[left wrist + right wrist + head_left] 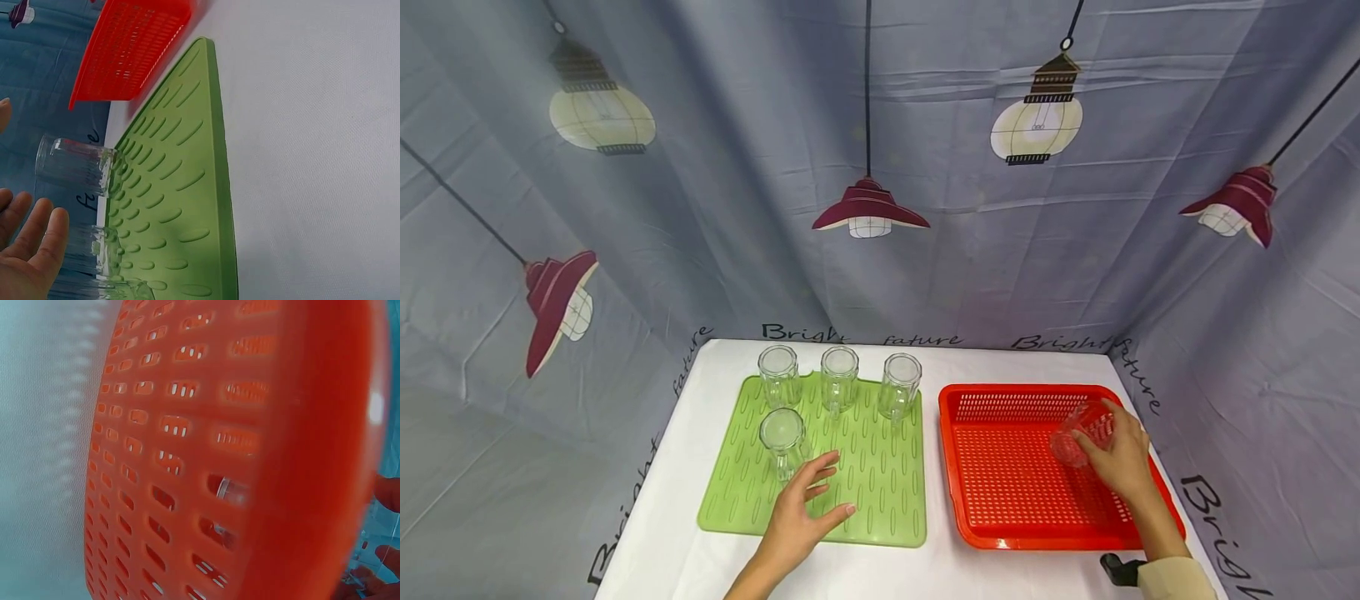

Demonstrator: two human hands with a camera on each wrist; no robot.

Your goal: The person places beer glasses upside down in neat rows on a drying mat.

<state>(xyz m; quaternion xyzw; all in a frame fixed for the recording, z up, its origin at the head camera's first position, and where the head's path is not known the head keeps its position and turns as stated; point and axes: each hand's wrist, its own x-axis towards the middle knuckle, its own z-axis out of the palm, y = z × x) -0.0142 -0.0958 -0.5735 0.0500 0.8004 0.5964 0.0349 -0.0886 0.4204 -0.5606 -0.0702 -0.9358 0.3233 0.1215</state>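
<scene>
In the head view, my right hand (1122,454) reaches into the red basket (1000,537) and holds a clear glass mug (1067,446) between thumb and fingers. The mug lies tilted at the basket's right side. My left hand (801,512) hovers over the front of the green mat (880,500), its fingers spread and holding nothing. Nearest to it on the mat is a glass mug (783,433). Behind, three more mugs stand in a row: a left one (779,379), a middle one (838,379) and a right one (899,387).
The mat and basket sit side by side on a white table (662,500), with a narrow strip between them. A patterned grey curtain (760,208) encloses the back and sides. Close to the right wrist, a black object (1120,570) shows near the table's front.
</scene>
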